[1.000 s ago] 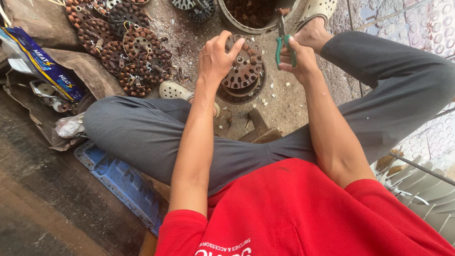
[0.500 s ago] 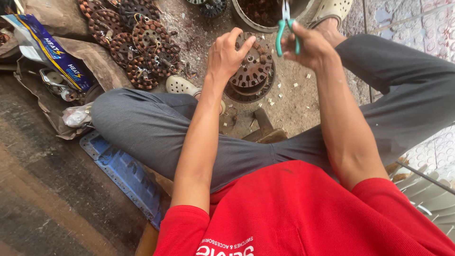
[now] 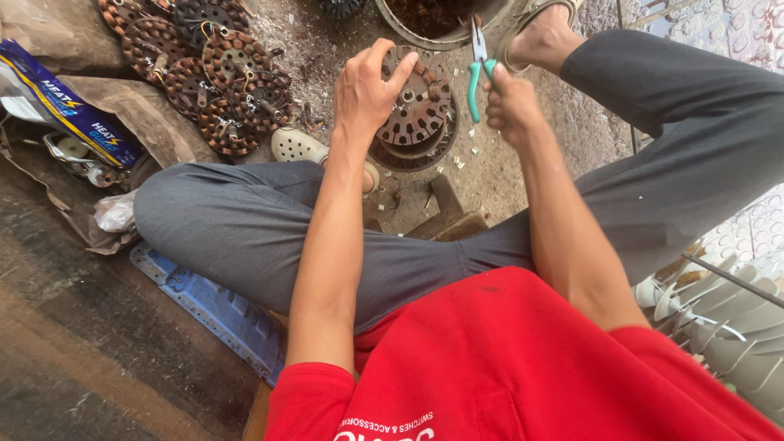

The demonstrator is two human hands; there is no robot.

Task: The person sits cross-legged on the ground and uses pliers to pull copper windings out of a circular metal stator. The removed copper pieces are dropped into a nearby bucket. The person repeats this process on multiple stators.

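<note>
My left hand (image 3: 367, 86) is spread over the stator (image 3: 416, 102), a rusty round wheel of slots lying on the floor at twelve o'clock from my crossed legs. Fingers curl over its top edge, thumb on its left rim, grasping it. My right hand (image 3: 510, 106) is clenched round the pliers (image 3: 478, 69), green handles in the fist, tips pointing up toward twelve, just right of the stator and off it.

A second ago the pliers stood farther right of the wheel and my left hand lay flatter over it. Half a second ago the right hand was raised higher, nearer the metal bowl (image 3: 408, 33). Now it has come down closer beside the stator, and my left fingers have hooked further over the rim.

A heap of other stators (image 3: 204, 69) lies at ten o'clock, well apart. My sandal (image 3: 306, 147) shows just left of the wheel.
</note>
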